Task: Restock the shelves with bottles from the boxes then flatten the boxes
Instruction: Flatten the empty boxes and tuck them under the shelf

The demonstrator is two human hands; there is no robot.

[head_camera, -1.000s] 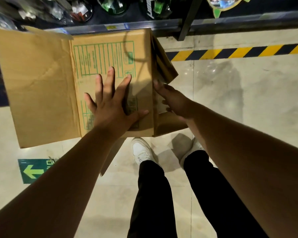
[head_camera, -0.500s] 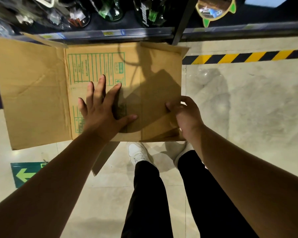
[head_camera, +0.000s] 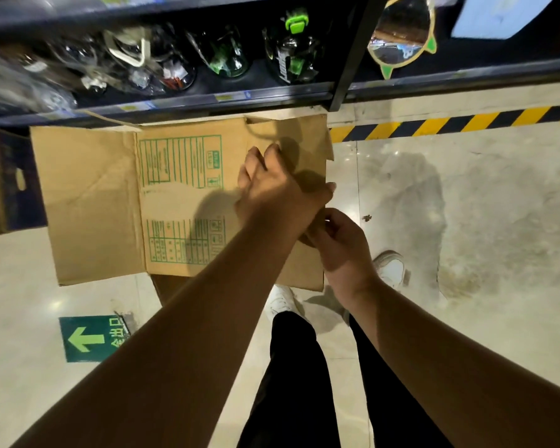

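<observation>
Since half a second ago our left hand (head_camera: pixel 272 192) has left the green-printed panel and crossed to the right part of the cardboard box (head_camera: pixel 181 202), its knuckles bent over the plain panel; through the blur we cannot tell whether it grips or only presses; our right hand (head_camera: pixel 341 250) stays at the box's right edge, fingers curled round the cardboard there. The box is brown corrugated board, creased and opened nearly flat, with a wide flap on its left and green ruled tables on its middle panel. Just beyond the box stands the dark metal shelf (head_camera: pixel 207 101) with clear glass bottles (head_camera: pixel 288 56); right of the box runs yellow-and-black striped tape (head_camera: pixel 466 122) on the glossy pale floor (head_camera: pixel 482 221); left of it sits another carton (head_camera: pixel 0 185); below it lie a green arrow sign (head_camera: pixel 88 339) and our white shoes (head_camera: pixel 283 300); our left forearm covers the box's lower right.
</observation>
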